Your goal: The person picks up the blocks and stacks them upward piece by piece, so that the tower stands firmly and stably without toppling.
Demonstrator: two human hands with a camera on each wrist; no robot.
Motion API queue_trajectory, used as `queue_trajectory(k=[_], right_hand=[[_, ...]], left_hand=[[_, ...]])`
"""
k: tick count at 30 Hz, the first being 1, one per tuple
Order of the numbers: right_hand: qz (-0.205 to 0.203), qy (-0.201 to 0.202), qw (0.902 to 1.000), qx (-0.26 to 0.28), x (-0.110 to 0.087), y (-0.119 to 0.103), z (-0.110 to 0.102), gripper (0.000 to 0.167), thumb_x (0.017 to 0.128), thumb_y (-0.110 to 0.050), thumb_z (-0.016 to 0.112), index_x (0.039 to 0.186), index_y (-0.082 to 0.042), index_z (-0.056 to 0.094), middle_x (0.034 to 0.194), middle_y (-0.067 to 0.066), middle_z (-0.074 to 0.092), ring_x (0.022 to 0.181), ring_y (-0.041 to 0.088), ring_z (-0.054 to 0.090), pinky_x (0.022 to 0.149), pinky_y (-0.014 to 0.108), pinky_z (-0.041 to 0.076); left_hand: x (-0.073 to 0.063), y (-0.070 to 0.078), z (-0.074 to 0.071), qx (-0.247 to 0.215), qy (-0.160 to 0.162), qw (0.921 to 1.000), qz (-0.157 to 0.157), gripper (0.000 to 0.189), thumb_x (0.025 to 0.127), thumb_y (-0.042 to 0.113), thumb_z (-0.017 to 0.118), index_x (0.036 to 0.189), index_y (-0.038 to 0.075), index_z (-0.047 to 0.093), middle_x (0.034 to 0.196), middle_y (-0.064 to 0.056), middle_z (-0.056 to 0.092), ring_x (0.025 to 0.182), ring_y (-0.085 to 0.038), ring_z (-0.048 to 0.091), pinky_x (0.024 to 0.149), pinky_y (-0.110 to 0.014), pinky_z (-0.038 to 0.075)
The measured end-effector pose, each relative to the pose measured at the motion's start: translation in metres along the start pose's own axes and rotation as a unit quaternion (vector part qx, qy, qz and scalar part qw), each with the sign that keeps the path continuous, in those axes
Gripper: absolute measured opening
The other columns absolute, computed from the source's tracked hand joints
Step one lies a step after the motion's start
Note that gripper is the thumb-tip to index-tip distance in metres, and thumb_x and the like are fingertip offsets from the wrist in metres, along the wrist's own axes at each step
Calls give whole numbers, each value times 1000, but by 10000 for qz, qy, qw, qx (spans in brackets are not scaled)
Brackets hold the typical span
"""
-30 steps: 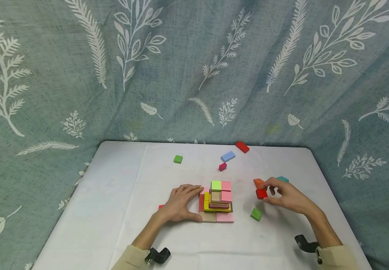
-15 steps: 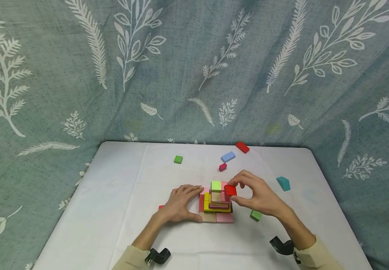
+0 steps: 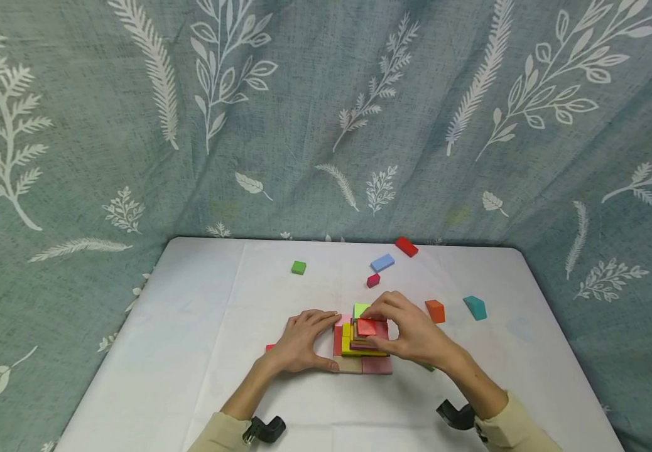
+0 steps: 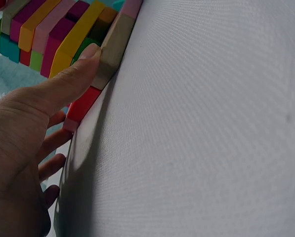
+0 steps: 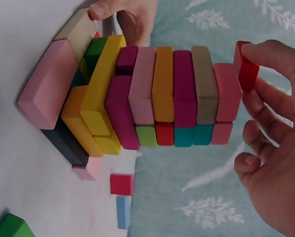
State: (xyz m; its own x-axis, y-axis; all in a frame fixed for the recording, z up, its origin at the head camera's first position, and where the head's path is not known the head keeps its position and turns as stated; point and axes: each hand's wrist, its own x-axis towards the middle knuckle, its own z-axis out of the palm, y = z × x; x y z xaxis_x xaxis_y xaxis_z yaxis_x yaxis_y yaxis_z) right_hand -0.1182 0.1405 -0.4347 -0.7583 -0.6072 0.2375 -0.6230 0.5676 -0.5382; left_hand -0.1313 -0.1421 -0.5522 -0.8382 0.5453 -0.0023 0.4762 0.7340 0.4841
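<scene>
A stepped tower of colourful wooden blocks (image 3: 364, 353) stands on the white table, many layers high in the right wrist view. My left hand (image 3: 302, 342) rests against its base, thumb on a natural-wood block (image 4: 111, 52) and the other fingers spread along the left side. Between thumb and fingertips, my right hand (image 3: 416, 331) pinches a red block (image 5: 246, 66) right at the tower's top. Beside it, the uppermost layer shows a pink-red block (image 5: 228, 91), and a lime green block (image 3: 361, 310) sits at the back of the top.
Loose blocks lie around: green (image 3: 299, 268), blue (image 3: 382, 262), red (image 3: 406, 246) and crimson (image 3: 373, 280) behind the tower, orange (image 3: 435, 311) and teal (image 3: 475, 307) to the right. Another green block (image 5: 11, 227) is mostly covered by my right hand in the head view.
My right hand has carried the red block left from beside the orange block to over the tower's top. The left hand has stayed at the base.
</scene>
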Motion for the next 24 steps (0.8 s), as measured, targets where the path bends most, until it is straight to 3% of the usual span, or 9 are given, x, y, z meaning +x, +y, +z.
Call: queue_trajectory(k=[24], right_hand=[[-253, 263, 9981, -497, 0, 1, 14, 39, 78, -35, 88, 111, -24, 71, 105, -16, 54, 100, 3, 46, 79, 24, 49]], left_hand=[[-1, -1, 1, 13, 151, 9998, 138, 104, 70, 73, 77, 155, 25, 40, 156, 2, 43, 140, -25, 35, 105, -57, 29]])
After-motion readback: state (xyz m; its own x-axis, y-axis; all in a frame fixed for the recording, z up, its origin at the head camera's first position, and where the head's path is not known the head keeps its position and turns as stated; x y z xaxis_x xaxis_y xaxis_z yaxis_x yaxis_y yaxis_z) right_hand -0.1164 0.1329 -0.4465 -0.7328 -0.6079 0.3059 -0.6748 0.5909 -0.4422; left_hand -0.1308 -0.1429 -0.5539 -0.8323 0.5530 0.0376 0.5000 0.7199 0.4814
